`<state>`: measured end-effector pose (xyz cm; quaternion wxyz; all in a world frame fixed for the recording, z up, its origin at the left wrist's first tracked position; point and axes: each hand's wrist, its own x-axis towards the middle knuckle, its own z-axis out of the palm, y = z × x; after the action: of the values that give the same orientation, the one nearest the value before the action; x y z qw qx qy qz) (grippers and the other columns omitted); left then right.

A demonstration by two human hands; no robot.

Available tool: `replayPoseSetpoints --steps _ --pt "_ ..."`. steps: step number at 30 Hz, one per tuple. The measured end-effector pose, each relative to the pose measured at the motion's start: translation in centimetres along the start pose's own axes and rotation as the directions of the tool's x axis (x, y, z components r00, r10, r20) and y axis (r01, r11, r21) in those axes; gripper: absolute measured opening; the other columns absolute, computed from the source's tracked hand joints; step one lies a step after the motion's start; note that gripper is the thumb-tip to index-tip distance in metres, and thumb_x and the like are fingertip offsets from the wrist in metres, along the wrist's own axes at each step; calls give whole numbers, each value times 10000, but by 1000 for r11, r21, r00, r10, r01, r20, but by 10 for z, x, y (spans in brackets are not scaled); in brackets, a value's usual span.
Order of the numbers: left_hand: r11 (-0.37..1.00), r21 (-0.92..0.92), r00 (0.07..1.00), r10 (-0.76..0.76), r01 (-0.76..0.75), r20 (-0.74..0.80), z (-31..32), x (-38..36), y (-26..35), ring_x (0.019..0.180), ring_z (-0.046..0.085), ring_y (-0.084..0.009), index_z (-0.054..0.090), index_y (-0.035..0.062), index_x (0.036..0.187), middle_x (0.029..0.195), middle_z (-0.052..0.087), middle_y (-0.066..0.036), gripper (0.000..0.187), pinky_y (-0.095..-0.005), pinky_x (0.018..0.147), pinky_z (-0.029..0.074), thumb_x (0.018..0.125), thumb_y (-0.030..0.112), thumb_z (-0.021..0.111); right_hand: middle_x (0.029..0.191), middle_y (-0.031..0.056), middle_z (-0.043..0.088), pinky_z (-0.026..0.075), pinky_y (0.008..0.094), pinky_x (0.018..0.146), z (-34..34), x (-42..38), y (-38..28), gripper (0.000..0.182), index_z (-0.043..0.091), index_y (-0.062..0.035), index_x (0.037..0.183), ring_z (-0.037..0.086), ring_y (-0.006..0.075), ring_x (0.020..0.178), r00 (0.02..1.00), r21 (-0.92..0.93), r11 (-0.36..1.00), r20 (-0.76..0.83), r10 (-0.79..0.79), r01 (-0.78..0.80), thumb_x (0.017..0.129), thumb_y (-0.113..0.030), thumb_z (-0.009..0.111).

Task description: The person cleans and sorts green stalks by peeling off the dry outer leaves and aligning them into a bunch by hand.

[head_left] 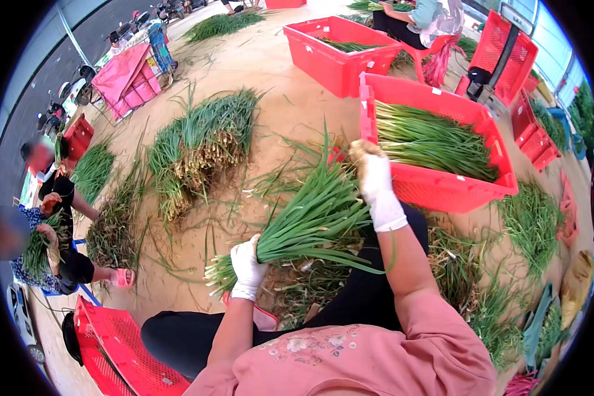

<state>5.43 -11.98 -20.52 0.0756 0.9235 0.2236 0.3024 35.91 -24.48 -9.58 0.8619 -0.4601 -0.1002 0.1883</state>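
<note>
My left hand [247,269], in a white glove, is wrapped round the lower stems of a bunch of garlic chives [310,211]. The pale stem ends stick out to the left, and the green leaves fan up and right over my lap. My right hand [375,181], gloved too with soiled fingertips, is raised above the leaf tips beside the near left corner of a red crate [442,178]. Its fingers are curled, and what they hold, if anything, is hidden. Inside that crate lie trimmed garlic chives [435,142], side by side.
A large heap of untrimmed chives [204,145] lies ahead on the left. Plant scraps [317,290] surround my legs. Another red crate [336,56] stands behind the near one. Co-workers sit at the left [53,244] and at the back [422,23]. A red plastic chair [125,350] is at lower left.
</note>
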Motion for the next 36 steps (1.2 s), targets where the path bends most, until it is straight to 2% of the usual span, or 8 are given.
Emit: replayPoseSetpoints --steps 3,5,7,9,13,19,31,36 --pt "999 10 999 -34 34 -2 2 -10 -8 794 541 -224 496 94 1105 829 563 -34 601 -361 767 361 537 102 691 831 38 608 470 278 740 -32 20 -39 109 625 -62 876 563 135 772 995 346 938 96 -8 -26 783 -8 616" --pt "998 37 999 -50 50 -5 0 -10 -11 773 544 -226 496 96 1096 808 564 -32 602 -361 751 363 528 105 695 870 67 618 454 280 787 -22 1 -61 162 634 -52 933 562 165 837 974 -254 940 63 -220 229 775 -17 621" --pt "998 31 998 -58 59 -30 -1 -8 -13 765 543 -230 495 96 1095 794 562 -35 620 -365 744 364 512 108 706 917 88 619 443 279 805 -20 -5 -60 189 642 -52 962 558 190 879 689 -729 299 313 -654 616 775 -36 621" --pt "997 17 997 -71 71 -21 -6 -5 -10 765 542 -231 495 97 1093 792 562 -37 627 -366 745 364 504 110 710 844 82 633 449 300 795 -4 -16 -58 139 664 -54 880 580 183 831 831 -565 609 378 -409 557 744 -42 640" --pt "998 31 998 -52 53 -31 0 -6 -15 763 540 -233 494 97 1088 789 563 -44 652 -367 745 362 479 115 729 822 89 633 440 363 718 24 -23 -30 113 668 -110 846 580 260 782 673 -680 119 657 -340 723 754 -163 631" --pt "996 51 997 -69 71 -42 1 -3 -14 769 542 -231 496 97 1089 792 568 -43 681 -366 751 362 457 126 749 869 129 640 474 319 735 23 -42 -31 220 647 -54 940 612 256 826 934 -812 522 351 75 263 774 -197 637" --pt "996 38 996 -82 83 -32 0 -5 -15 759 537 -227 509 100 1077 785 563 -39 630 -360 752 364 489 125 733 905 84 641 448 263 737 27 -44 -19 275 632 -63 1037 566 140 808 842 -888 424 361 400 179 783 -167 645" --pt "996 37 997 -76 77 -28 -1 -7 -15 755 533 -227 512 102 1074 779 560 -37 622 -360 751 364 490 121 727 924 110 650 451 259 763 20 -40 0 277 633 -27 1011 600 164 831 840 -767 637 389 378 68 781 -180 639"
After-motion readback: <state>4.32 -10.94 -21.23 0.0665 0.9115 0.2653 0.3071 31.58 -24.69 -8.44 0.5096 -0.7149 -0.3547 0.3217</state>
